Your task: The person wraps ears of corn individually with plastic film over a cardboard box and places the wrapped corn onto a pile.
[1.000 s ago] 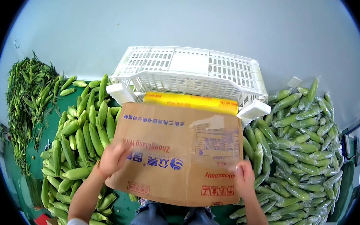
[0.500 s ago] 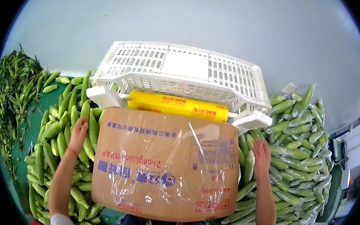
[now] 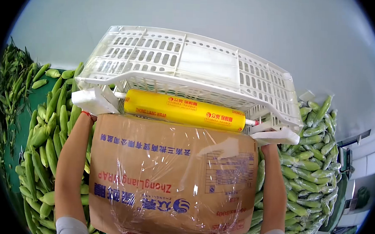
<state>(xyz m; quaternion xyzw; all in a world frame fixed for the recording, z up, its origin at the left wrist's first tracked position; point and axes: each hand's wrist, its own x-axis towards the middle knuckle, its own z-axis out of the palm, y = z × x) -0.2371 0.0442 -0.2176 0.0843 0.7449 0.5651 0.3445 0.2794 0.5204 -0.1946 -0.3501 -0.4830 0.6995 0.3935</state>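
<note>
A white plastic crate is tilted in front of me. White foam blocks stick out at its left and right. Between them lies a yellow printed roll of wrap. Nearest me is a brown cardboard box under clear film, its print upside down. My left hand reaches under the left foam block, and my right hand under the right one. Both hands seem to bear the crate from its two sides, though their fingers are hidden by the foam and the box.
Unwrapped green corn cobs are heaped on the left over a green surface. Film-wrapped cobs pile up on the right. Leafy husks lie at the far left. A pale wall stands behind.
Both hands have moved from beside the box to beneath the foam blocks. The crate, roll and box appear larger and closer, and the crate slopes more down to the right.
</note>
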